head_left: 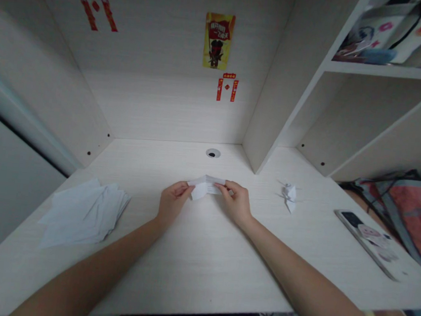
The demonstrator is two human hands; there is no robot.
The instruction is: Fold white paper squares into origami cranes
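Between my two hands a small folded sheet of white paper (200, 189) is held near the middle of the desk, with creases across it and a part hanging down on its left side. My left hand (174, 199) pinches its left end between thumb and fingers. At the other end, my right hand (236, 200) grips the paper's right edge in the same way. Off to the right of my right hand lies a small folded white paper piece (289, 198) with thin points sticking out. A loose stack of white paper sheets (82, 212) is left of my left hand.
A phone in a patterned case (368, 243) lies at the right of the desk (184, 274), beside a red and grey bag (413, 212). A round cable hole (213, 153) sits near the back wall. An upright divider (296, 77) and shelves stand at right.
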